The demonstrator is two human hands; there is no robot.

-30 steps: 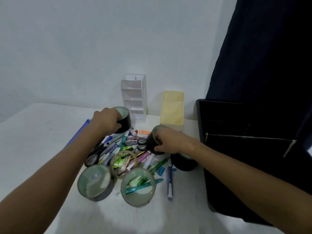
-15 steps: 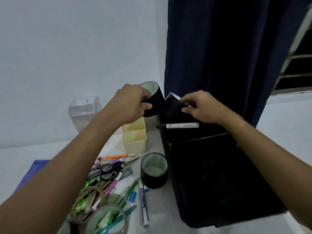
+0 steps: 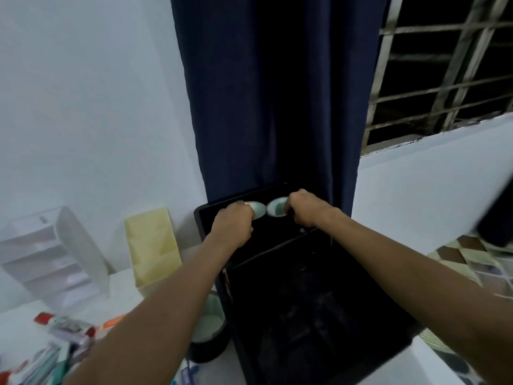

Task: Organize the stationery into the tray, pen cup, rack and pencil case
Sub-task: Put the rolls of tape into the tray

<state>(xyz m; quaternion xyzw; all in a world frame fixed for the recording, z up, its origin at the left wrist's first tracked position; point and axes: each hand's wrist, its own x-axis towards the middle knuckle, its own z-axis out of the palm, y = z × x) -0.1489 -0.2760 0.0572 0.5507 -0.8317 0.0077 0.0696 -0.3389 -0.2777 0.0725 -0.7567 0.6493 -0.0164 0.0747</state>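
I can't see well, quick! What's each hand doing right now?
Left hand: fingers curled round a black tape roll at the far end of the black tray.
Right hand: holding the other tape roll beside it.

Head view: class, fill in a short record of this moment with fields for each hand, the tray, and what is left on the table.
left hand: left hand grips a black tape roll in the tray's far section
right hand: right hand grips a second tape roll beside the first
tray: black tray, near section looks bare
left on table: a third tape roll against the tray's left wall, a pile of pens
other holders: yellow pen cup, white rack
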